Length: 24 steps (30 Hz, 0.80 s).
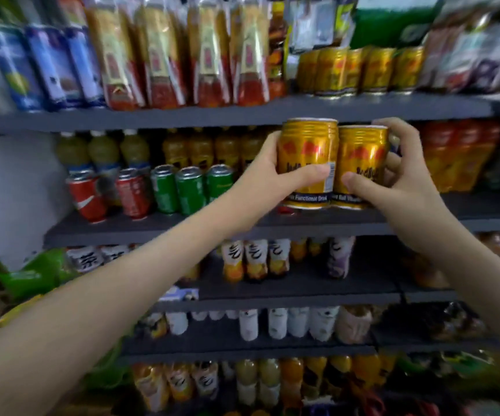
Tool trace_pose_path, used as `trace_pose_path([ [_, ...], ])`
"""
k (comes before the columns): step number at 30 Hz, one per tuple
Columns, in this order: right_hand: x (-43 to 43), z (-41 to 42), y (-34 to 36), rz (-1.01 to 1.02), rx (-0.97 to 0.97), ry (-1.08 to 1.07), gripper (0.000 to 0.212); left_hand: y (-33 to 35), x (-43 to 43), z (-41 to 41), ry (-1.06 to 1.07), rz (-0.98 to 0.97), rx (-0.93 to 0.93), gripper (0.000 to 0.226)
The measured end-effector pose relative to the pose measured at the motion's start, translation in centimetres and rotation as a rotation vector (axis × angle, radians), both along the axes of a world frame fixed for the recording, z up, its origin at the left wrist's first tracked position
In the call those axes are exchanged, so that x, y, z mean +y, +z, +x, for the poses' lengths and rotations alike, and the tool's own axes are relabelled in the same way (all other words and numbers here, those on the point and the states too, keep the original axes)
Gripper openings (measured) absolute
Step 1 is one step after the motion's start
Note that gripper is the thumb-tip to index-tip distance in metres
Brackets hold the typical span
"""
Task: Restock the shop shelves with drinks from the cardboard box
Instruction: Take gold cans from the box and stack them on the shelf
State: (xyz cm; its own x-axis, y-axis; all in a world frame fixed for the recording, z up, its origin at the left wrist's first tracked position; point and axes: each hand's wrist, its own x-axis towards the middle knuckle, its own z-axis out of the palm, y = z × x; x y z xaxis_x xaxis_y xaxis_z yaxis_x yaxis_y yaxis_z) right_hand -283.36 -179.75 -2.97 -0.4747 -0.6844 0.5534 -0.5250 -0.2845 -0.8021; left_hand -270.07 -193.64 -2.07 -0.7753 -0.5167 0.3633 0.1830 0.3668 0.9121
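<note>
I hold two gold drink cans side by side in front of the grey shop shelves. My left hand (268, 181) grips the left gold can (307, 151), thumb across its front. My right hand (399, 175) wraps the right gold can (361, 157), fingers over its top rim. The cans touch each other and hang upright just below the upper shelf board (242, 114). A row of the same gold cans (360, 72) stands on that upper shelf to the right. The cardboard box is out of view.
Red and green soda cans (164, 190) and juice bottles (104, 151) fill the middle shelf (152, 228) on the left; orange bottles (459, 157) stand at its right. Tall red-and-gold bottles (182, 55) and blue cans (53, 64) crowd the upper shelf. Lower shelves hold more bottles.
</note>
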Motion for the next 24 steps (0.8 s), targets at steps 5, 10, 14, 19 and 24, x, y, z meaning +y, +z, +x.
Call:
trace_pose_path([
  [5, 1.3, -7.6, 5.7, -0.117, 0.132, -0.123, 0.059, 5.2, 0.2, -7.0, 0.023, -0.084, 0.178, 0.072],
  [10, 2.3, -15.4, 11.1, -0.169, 0.242, -0.241, 0.059, 10.2, -0.5, -12.2, 0.055, -0.163, 0.285, 0.074],
  [14, 1.8, -21.5, 13.6, -0.139, 0.258, -0.281, 0.062, 12.4, -0.5, -15.8, 0.091, -0.171, 0.309, 0.078],
  [19, -0.5, -27.4, 13.9, 0.010, 0.182, -0.196, 0.065, 12.7, -0.5, -19.9, 0.173, -0.150, 0.297, 0.074],
  [24, -5.3, -30.3, 13.7, 0.168, 0.251, -0.081, 0.075, 12.2, -1.5, -22.0, 0.351, -0.115, 0.251, 0.069],
])
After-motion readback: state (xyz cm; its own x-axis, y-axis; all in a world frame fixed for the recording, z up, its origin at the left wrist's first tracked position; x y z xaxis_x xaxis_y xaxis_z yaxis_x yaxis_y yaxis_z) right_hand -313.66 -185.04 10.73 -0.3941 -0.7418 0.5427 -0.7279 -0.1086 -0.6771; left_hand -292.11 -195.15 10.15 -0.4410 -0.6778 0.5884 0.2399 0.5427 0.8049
